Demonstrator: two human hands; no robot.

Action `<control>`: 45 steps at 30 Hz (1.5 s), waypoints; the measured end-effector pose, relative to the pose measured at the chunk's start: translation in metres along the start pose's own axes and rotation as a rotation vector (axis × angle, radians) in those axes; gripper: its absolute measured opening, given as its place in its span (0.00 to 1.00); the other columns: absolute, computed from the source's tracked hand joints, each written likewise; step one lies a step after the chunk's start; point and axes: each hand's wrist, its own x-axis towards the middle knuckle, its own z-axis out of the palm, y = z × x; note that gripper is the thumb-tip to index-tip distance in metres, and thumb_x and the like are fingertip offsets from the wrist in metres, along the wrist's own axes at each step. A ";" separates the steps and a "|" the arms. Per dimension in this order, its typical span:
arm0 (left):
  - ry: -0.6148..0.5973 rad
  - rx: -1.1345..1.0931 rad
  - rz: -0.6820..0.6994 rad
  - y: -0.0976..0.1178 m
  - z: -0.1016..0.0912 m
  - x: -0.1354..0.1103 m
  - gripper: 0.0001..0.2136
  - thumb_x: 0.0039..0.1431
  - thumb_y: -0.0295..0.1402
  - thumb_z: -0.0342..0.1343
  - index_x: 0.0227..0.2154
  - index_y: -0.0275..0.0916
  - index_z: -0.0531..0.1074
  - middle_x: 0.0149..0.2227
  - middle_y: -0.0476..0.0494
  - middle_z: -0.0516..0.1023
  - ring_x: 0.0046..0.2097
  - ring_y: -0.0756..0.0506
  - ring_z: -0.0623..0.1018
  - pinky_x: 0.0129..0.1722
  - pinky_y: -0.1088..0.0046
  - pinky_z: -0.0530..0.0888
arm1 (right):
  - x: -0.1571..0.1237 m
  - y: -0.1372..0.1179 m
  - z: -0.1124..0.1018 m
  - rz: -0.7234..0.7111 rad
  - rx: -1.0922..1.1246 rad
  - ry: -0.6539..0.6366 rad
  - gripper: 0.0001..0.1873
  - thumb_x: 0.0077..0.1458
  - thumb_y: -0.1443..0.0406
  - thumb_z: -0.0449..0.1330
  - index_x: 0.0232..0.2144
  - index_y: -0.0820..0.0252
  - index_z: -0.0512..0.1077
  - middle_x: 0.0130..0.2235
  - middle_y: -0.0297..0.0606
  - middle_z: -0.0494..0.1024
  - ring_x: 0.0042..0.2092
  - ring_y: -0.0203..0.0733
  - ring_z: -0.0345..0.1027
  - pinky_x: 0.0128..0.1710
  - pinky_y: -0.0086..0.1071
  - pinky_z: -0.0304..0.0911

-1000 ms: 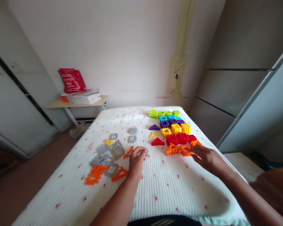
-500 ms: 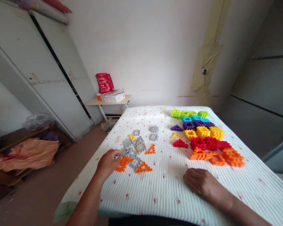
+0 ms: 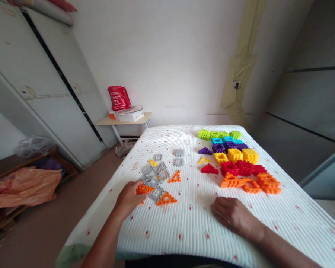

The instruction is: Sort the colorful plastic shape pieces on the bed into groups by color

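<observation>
My left hand (image 3: 128, 199) rests on the white bed cover (image 3: 190, 227), its fingers closed over an orange plastic piece (image 3: 143, 189) at the near edge of a loose pile of grey pieces (image 3: 156, 173). An orange triangle (image 3: 166, 200) lies just right of that hand, and another orange triangle (image 3: 175, 177) sits further back. My right hand (image 3: 231, 216) lies flat on the cover, palm down and holding nothing, in front of the orange stacks (image 3: 251, 183). Behind those stand sorted rows of red pieces (image 3: 240, 168), yellow pieces (image 3: 236, 155), purple and blue pieces (image 3: 226, 145), and green pieces (image 3: 217, 134).
A small side table (image 3: 123, 121) with a red bag (image 3: 118, 98) and a white box stands against the far wall. Tall grey wardrobe doors (image 3: 39, 89) line the left side. Orange cloth and clutter (image 3: 22, 184) lie on the floor at left.
My left hand moved left from the bed's middle to the grey and orange pile and closed on an orange piece. My right hand left the orange stacks and now lies flat nearer me.
</observation>
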 end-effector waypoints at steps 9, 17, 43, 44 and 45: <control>0.008 -0.142 -0.083 0.004 -0.011 0.000 0.21 0.42 0.44 0.55 0.37 0.38 0.76 0.36 0.43 0.79 0.38 0.41 0.77 0.38 0.70 0.72 | -0.002 0.002 0.003 0.022 -0.044 -0.037 0.13 0.61 0.68 0.46 0.24 0.60 0.63 0.26 0.34 0.67 0.27 0.33 0.57 0.26 0.30 0.48; 0.038 -0.453 0.030 0.062 -0.007 -0.009 0.21 0.46 0.50 0.53 0.36 0.39 0.75 0.31 0.46 0.79 0.34 0.44 0.77 0.33 0.74 0.72 | 0.002 0.001 -0.002 0.030 -0.023 0.016 0.15 0.60 0.70 0.44 0.24 0.61 0.65 0.26 0.36 0.68 0.27 0.34 0.59 0.27 0.29 0.52; -0.599 -0.783 0.414 0.179 0.067 -0.010 0.20 0.57 0.49 0.43 0.19 0.39 0.60 0.20 0.50 0.62 0.24 0.51 0.64 0.24 0.76 0.62 | 0.022 0.001 -0.046 0.001 0.236 0.350 0.10 0.59 0.69 0.52 0.41 0.61 0.70 0.39 0.42 0.77 0.41 0.38 0.70 0.39 0.32 0.68; -0.563 -0.807 0.398 0.179 0.071 -0.011 0.20 0.58 0.49 0.42 0.20 0.38 0.62 0.20 0.50 0.63 0.24 0.51 0.64 0.25 0.76 0.62 | 0.018 0.004 -0.048 0.020 0.222 0.361 0.09 0.59 0.70 0.52 0.41 0.61 0.70 0.39 0.42 0.77 0.41 0.38 0.70 0.39 0.32 0.68; -0.515 -0.831 0.382 0.179 0.076 -0.011 0.20 0.58 0.49 0.41 0.22 0.38 0.63 0.20 0.51 0.63 0.23 0.51 0.64 0.25 0.76 0.62 | 0.013 0.008 -0.050 0.059 0.208 0.388 0.09 0.59 0.69 0.53 0.40 0.60 0.71 0.39 0.42 0.77 0.41 0.38 0.70 0.39 0.32 0.68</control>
